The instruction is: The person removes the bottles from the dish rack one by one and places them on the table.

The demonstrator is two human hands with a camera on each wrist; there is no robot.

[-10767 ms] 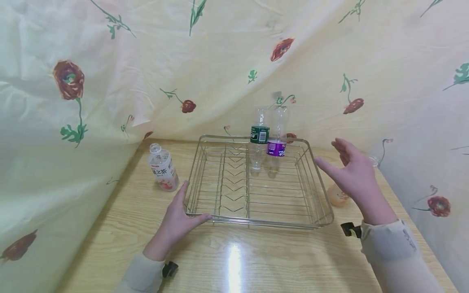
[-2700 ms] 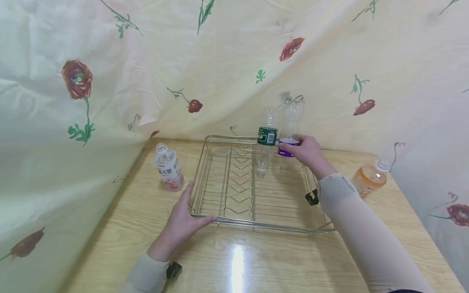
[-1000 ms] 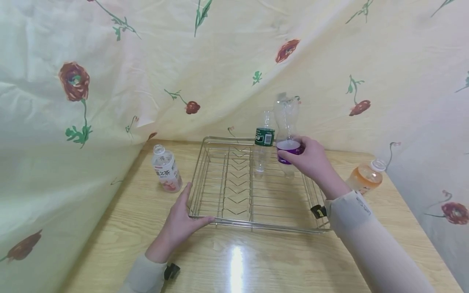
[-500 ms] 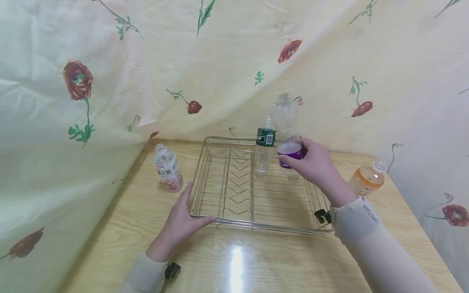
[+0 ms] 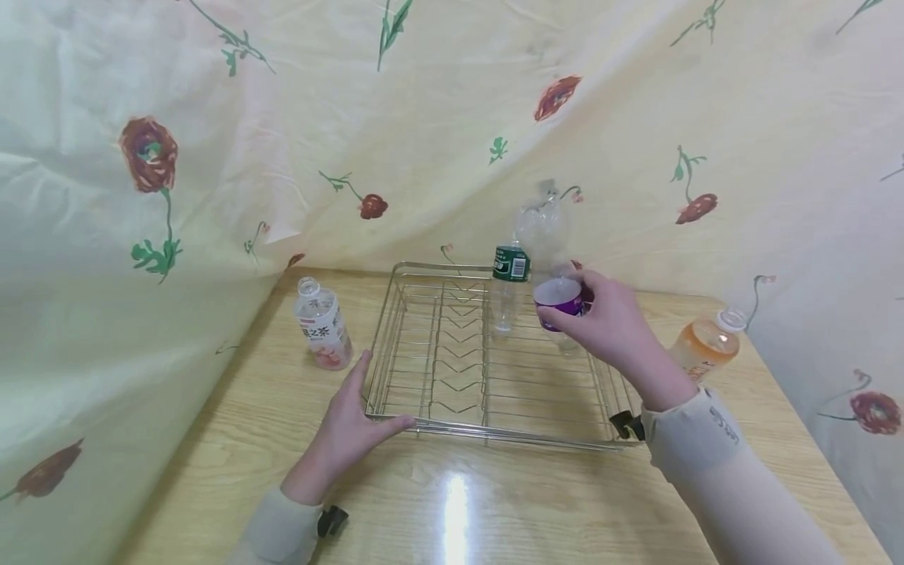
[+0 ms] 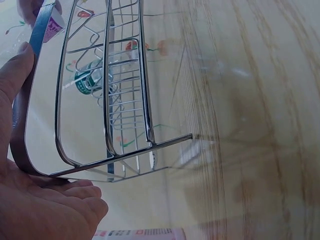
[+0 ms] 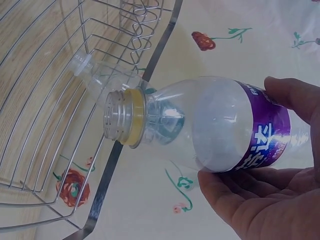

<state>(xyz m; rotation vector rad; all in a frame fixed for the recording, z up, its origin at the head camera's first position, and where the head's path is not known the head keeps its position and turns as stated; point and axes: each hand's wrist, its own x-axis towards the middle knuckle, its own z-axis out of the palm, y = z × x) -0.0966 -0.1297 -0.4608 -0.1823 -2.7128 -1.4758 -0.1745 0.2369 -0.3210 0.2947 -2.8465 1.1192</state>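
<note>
Pinching the purple-labelled bottle [image 7: 220, 125] at its label, the right hand [image 5: 600, 314] holds it neck down and tilted above the back right part of the wire rack [image 5: 487, 432]. Whether its neck touches the wires cannot be told. Just beside it, the green-labelled bottle [image 5: 512, 264] stands neck down near the rack's back edge. Spread at the rack's front left corner, the left hand [image 5: 346, 424] rests its thumb along the front rim. A peach-labelled bottle [image 5: 322, 329] stands past the rack's left edge; an orange-tinted bottle [image 5: 709, 341], partly hidden by the right arm [image 5: 734, 471], stands near the table's [image 5: 395, 510] right edge.
</note>
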